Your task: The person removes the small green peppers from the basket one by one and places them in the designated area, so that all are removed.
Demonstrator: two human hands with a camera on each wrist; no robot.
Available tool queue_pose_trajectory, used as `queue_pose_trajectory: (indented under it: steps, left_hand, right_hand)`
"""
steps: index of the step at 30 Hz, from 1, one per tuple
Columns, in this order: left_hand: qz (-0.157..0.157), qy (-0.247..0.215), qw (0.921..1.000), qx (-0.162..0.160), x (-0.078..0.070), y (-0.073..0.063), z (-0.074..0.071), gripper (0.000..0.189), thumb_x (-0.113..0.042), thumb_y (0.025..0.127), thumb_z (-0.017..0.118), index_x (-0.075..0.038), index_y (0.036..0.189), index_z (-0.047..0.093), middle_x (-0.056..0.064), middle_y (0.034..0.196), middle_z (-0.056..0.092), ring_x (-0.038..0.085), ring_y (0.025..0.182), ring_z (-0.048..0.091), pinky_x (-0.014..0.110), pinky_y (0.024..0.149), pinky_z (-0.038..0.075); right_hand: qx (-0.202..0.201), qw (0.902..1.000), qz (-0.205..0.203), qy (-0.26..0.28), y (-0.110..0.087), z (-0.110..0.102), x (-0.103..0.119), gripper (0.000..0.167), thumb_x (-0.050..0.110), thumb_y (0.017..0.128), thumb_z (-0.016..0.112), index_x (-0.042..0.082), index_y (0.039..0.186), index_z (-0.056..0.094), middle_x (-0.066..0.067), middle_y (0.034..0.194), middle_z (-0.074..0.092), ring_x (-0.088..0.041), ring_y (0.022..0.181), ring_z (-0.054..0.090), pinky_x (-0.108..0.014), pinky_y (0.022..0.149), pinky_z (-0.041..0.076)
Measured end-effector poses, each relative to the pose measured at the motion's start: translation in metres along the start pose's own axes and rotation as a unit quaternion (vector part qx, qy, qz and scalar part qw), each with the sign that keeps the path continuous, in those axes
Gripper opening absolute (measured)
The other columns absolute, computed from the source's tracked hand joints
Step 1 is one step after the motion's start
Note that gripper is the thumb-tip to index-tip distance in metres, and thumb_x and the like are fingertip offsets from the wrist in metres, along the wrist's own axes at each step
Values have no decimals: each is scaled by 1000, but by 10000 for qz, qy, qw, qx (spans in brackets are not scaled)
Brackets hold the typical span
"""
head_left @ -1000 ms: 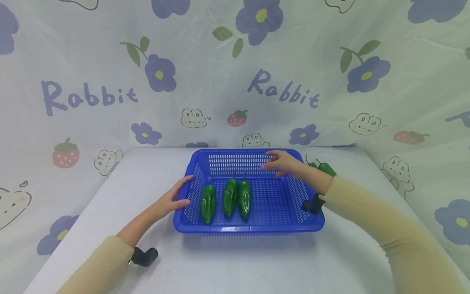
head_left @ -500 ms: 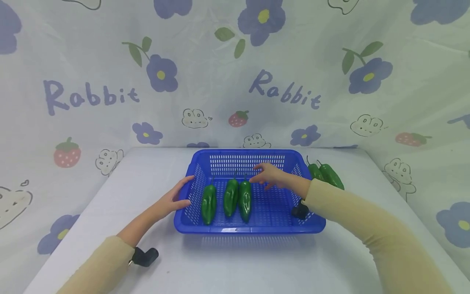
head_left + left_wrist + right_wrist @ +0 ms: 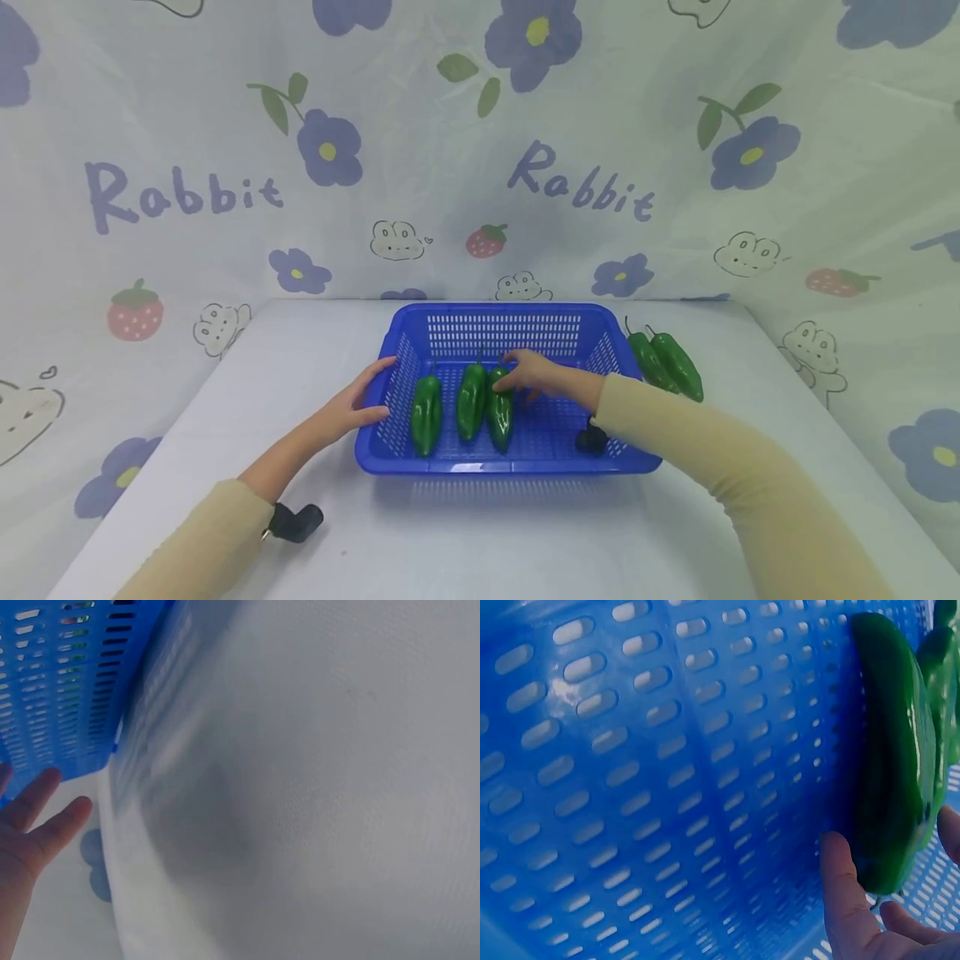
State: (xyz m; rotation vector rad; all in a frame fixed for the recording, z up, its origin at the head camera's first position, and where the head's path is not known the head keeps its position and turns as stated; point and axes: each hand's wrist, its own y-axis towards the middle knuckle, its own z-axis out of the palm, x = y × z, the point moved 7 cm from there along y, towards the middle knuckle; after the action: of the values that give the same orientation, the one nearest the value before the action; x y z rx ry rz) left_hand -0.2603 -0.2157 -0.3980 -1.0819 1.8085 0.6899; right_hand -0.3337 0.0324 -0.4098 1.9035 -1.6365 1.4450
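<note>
Inside the blue plastic basket (image 3: 480, 468) lie three glossy green peppers, stems pointing away. My right hand (image 3: 536, 372) reaches over the stem end of the rightmost pepper (image 3: 500, 421). In the right wrist view its digits are spread to both sides of that pepper (image 3: 891, 750), fingertips close to its skin. The middle pepper (image 3: 471, 404) lies right beside it, and the left pepper (image 3: 427, 417) a little apart. At the basket's left rim is my left hand (image 3: 352, 404), thumb and fingers spread; the left wrist view shows its fingers (image 3: 64, 825) stretched by the slotted side wall.
Two more green peppers (image 3: 667, 360) lie on the white-covered table (image 3: 322, 333) just right of the basket. A printed cloth (image 3: 450, 183) with flowers and rabbits hangs behind. Black wrist cameras sit on both sleeves, the right one (image 3: 592, 437) over the basket.
My right hand has moved left and down from the basket's right side to the rightmost pepper inside. The two peppers outside now show fully. My left hand has stayed at the rim.
</note>
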Motion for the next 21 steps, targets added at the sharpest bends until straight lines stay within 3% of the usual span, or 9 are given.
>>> queue_pose_trajectory:
  steps: [21]
  left_hand:
    - [42,-39,10000,4,0,0,1,72,-17,89,52,-12,146,9,30,147,6,54,128,21,62,95,34]
  right_hand:
    - [-199,9998,25,97,7,16,-1,62,7,74,70,-2,129,42,-22,114,53,-33,90,60,-37,56,56]
